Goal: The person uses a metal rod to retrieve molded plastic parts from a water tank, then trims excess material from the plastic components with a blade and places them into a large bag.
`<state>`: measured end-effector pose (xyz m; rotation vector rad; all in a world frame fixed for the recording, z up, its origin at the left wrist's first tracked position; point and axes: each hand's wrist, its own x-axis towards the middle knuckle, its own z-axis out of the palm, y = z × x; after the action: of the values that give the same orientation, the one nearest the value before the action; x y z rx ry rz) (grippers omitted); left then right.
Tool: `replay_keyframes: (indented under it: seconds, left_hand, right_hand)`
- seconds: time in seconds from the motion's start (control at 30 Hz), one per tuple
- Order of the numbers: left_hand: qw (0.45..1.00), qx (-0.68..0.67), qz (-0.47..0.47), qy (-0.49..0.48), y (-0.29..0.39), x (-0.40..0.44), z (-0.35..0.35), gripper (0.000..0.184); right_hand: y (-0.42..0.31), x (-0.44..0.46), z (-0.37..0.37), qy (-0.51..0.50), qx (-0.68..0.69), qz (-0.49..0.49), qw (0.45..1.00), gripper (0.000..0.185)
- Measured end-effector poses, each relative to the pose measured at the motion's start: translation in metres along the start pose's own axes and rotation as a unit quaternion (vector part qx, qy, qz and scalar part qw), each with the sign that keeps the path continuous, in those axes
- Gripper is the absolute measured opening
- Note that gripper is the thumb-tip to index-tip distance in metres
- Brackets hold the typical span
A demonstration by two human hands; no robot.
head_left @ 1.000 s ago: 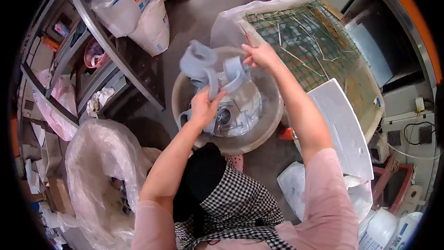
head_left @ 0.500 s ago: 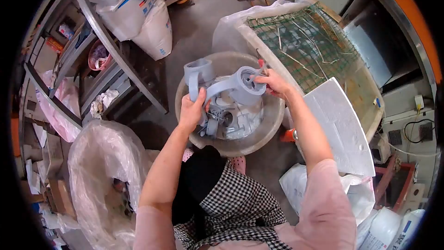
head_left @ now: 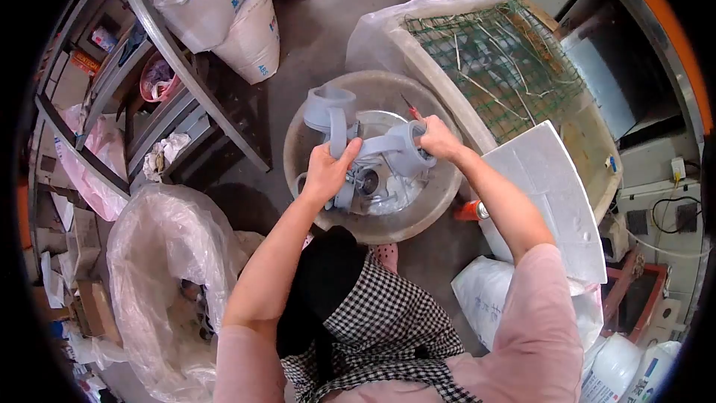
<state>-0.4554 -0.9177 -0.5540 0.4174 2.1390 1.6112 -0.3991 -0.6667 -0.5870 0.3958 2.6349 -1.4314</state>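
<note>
Over a round grey tub (head_left: 296, 172), my left hand (head_left: 328, 172) is closed around the curved arms of a light grey plastic part (head_left: 337, 133) with ring-shaped ends. One ring tilts up at the left; the other faces right, beside my right hand (head_left: 438, 138). That hand is closed on a thin pointed tool with a red handle (head_left: 414, 113), its dark tip pointing up and away. The fingers of my right hand lie at the right ring's opening, partly hiding it. More grey plastic pieces (head_left: 365, 181) and clear plastic film (head_left: 399, 192) lie in the tub below.
A large tank (head_left: 477, 123) with green netting (head_left: 496, 67) stands at the right, a white foam board (head_left: 548, 194) leaning nearer me. An orange can (head_left: 470, 211) stands by the tub. At left are a plastic-lined container (head_left: 168, 254), a metal rack (head_left: 186, 75) and white sacks (head_left: 250, 33).
The right ring has turned to face my right hand more. The tool's tip has come out of the ring area and now points up and away. The view has shifted slightly.
</note>
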Motion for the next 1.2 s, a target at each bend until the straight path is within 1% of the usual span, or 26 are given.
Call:
replay_keyframes:
  seconds: [0.07,0.1,0.13,0.17,0.2,0.23,0.27,0.33,0.47,0.53,0.57,0.6,0.63,0.67,0.73,0.77,0.8,0.87,0.9,0.93,0.97,1.0,1.03,1.07,1.17,1.2]
  left_hand:
    - [1.000,0.006,-0.008,-0.006,0.000,0.001,0.004,0.039]
    - [0.998,-0.033,-0.046,-0.030,0.000,0.004,0.005,0.040]
    - [0.992,-0.071,-0.083,-0.055,0.002,0.006,0.004,0.043]
    - [0.992,-0.072,-0.084,-0.052,0.006,0.007,0.002,0.043]
    - [0.971,-0.173,-0.128,-0.100,0.010,0.007,0.001,0.045]
    - [0.936,-0.271,-0.169,-0.146,0.014,0.006,-0.001,0.049]
    - [0.936,-0.273,-0.168,-0.143,0.018,0.006,-0.002,0.049]
    - [0.910,-0.319,-0.159,-0.210,0.022,0.004,-0.003,0.053]
    - [0.893,-0.352,-0.179,-0.216,0.028,-0.001,-0.003,0.050]
    - [0.977,-0.083,-0.119,-0.155,0.032,-0.007,-0.012,0.047]
    - [0.989,-0.044,-0.127,-0.067,0.038,-0.012,-0.022,0.045]
    - [0.990,-0.005,-0.139,0.021,0.044,-0.020,-0.037,0.044]
    - [0.991,0.024,-0.129,0.029,0.052,-0.034,-0.068,0.043]
    - [0.991,0.054,-0.116,0.039,0.057,-0.050,-0.106,0.043]
    - [0.973,-0.053,-0.137,0.180,0.045,-0.103,-0.170,0.039]
    - [0.921,-0.023,-0.204,0.331,0.040,-0.134,-0.197,0.037]
    - [0.907,-0.042,-0.195,0.371,0.022,-0.170,-0.233,0.037]
    - [0.868,0.030,-0.273,0.414,0.006,-0.242,-0.289,0.041]
    - [0.838,0.065,-0.301,0.451,-0.004,-0.269,-0.302,0.042]
    - [0.803,0.099,-0.328,0.487,-0.017,-0.294,-0.316,0.044]
    - [0.798,0.100,-0.338,0.489,-0.041,-0.323,-0.337,0.044]
    - [0.775,0.134,-0.379,0.488,-0.074,-0.354,-0.359,0.046]
    - [0.749,0.168,-0.419,0.485,-0.105,-0.377,-0.371,0.048]
    - [0.736,0.194,-0.392,0.517,-0.132,-0.389,-0.370,0.049]
    - [0.744,0.210,-0.428,0.468,-0.186,-0.404,-0.380,0.046]
    - [0.751,0.143,-0.423,0.486,-0.199,-0.401,-0.382,0.043]
  right_hand:
    - [0.003,0.006,-0.003,-0.036,0.017,-0.007,0.999,0.024]
    - [0.006,0.007,-0.013,-0.071,0.031,-0.004,0.997,0.026]
    - [0.009,0.011,-0.017,-0.053,0.033,0.006,0.998,0.028]
    - [0.016,0.017,-0.027,-0.065,0.032,0.018,0.997,0.027]
    - [0.024,0.022,-0.033,-0.077,0.030,0.031,0.996,0.026]
    - [0.001,0.007,-0.040,-0.088,0.118,0.043,0.988,0.028]
    - [0.003,0.010,-0.039,-0.090,0.116,0.041,0.988,0.028]
    - [0.019,0.014,-0.034,-0.098,0.172,0.069,0.978,0.031]
    - [0.027,0.025,-0.029,-0.125,0.201,0.070,0.969,0.031]
    - [0.020,0.029,-0.021,-0.104,0.289,0.053,0.950,0.032]
    - [0.018,0.034,-0.021,-0.108,0.288,0.053,0.950,0.032]
    - [0.017,0.039,-0.020,-0.053,0.329,0.066,0.941,0.033]
    - [0.018,0.044,-0.017,0.001,0.367,0.079,0.927,0.035]
    - [0.021,0.047,-0.011,-0.006,0.366,0.080,0.927,0.035]
    - [0.043,0.060,0.018,0.128,0.218,0.190,0.949,0.037]
    - [0.079,0.076,0.043,0.108,0.169,0.109,0.974,0.035]
    - [0.063,0.069,0.060,0.095,0.166,0.176,0.966,0.036]
    - [0.107,0.100,0.107,-0.005,0.154,0.207,0.966,0.039]
    - [0.117,0.111,0.129,-0.012,0.152,0.213,0.965,0.039]
    - [0.121,0.125,0.154,0.041,0.032,0.165,0.985,0.045]
    - [0.119,0.139,0.177,0.091,-0.088,0.110,0.986,0.052]
    - [0.114,0.152,0.193,0.080,-0.091,0.110,0.987,0.052]
    - [0.105,0.165,0.207,0.121,-0.126,0.069,0.982,0.058]
    - [0.095,0.179,0.219,0.163,-0.158,0.027,0.973,0.065]
    - [0.062,0.210,0.236,0.152,-0.223,0.023,0.963,0.075]
    - [0.060,0.220,0.240,0.143,-0.222,0.024,0.964,0.075]
